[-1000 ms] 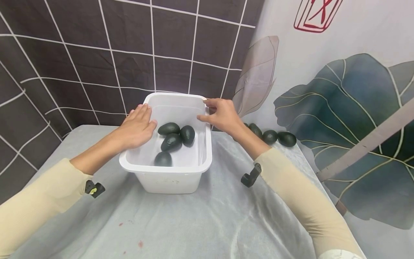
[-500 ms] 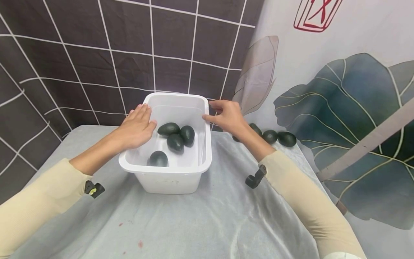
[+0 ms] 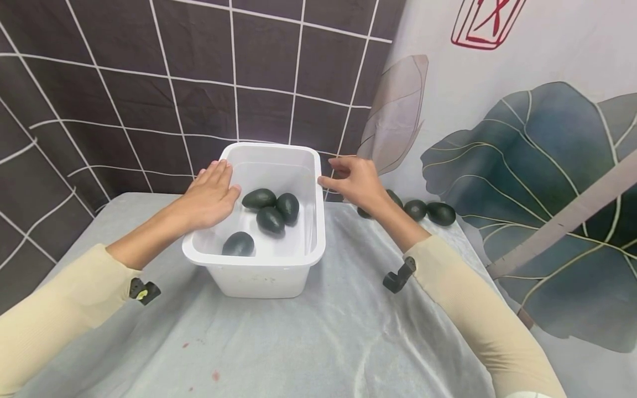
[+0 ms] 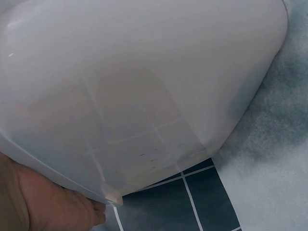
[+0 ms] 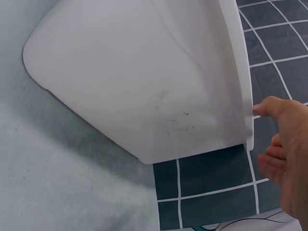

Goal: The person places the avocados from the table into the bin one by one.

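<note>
Right fingers (image 3: 342, 162), shifted outward, hang loosely parted beside the tub (image 3: 261, 281), left fingers (image 3: 214, 173) straight against it.

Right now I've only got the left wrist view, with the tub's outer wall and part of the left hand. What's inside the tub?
Observer: Four dark green fruits lie in the tub.
Operator: Copy. Where's the right hand?
Observer: The right hand is by the tub's right rim, holding nothing; I can't tell whether it touches the rim.
Operator: Any fruit outside?
Observer: Yes, loose fruits sit at the table's right side, some partly hidden by the right arm.
</note>
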The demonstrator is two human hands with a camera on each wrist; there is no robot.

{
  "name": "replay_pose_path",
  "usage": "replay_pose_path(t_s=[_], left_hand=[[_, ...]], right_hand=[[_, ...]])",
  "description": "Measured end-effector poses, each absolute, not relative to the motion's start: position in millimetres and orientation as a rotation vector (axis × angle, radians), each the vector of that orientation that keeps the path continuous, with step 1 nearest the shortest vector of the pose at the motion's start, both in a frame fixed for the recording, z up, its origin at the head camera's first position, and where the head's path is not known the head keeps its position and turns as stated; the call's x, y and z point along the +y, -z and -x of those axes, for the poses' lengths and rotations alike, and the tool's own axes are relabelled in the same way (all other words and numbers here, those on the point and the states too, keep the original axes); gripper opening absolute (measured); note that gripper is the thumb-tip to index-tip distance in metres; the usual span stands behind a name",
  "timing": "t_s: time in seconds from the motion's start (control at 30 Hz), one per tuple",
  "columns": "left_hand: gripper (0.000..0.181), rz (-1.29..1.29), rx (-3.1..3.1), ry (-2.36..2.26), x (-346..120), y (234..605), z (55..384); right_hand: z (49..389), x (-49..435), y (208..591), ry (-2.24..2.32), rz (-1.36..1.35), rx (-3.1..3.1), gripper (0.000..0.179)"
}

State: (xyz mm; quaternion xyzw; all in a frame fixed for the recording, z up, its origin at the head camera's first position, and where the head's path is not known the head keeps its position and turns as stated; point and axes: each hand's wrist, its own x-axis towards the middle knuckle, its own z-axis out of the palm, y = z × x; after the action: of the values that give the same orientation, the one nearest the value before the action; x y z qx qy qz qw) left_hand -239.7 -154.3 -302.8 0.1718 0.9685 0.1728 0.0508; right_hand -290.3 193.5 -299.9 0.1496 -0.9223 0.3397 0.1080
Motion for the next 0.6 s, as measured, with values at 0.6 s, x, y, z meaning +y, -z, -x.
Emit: replay_pose_path(t_s=[0.6], left_hand=[[0.076, -0.514, 2.944, -0.534, -154.8, 303.7, 239.2]], right_hand=[[283.0, 208.8, 303.0, -0.971, -0.39, -2.734, 0.064]])
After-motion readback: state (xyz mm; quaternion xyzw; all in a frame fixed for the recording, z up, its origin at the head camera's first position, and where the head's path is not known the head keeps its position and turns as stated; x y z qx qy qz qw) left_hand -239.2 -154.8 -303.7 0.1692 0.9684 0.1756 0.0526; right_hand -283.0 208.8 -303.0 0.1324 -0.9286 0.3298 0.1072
